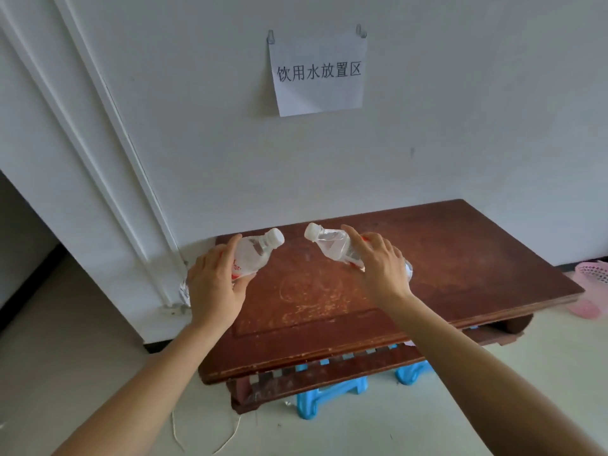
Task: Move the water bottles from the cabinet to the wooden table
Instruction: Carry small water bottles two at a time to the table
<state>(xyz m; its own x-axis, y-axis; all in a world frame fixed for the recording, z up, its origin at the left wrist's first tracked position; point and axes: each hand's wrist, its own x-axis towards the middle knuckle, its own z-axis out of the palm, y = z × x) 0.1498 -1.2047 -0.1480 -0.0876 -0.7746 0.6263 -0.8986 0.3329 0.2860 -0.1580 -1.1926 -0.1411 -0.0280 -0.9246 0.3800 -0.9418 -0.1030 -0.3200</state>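
I hold two clear water bottles with white caps above the wooden table [460, 258]. My left hand [214, 287] grips the left bottle [255, 253] around its red-and-white label, with the cap tilted up to the right. My right hand [381, 268] grips the right bottle [332, 246], its cap tilted up to the left. The two caps point toward each other over the left half of the tabletop. Both bottles are tilted and off the surface. The cabinet is not in view.
The table stands against a white wall under a paper sign [317, 74]. A white door frame [98, 159] runs down the left. Blue plastic stools [332, 394] sit under the table. A pink basket [594, 273] lies on the floor at the right.
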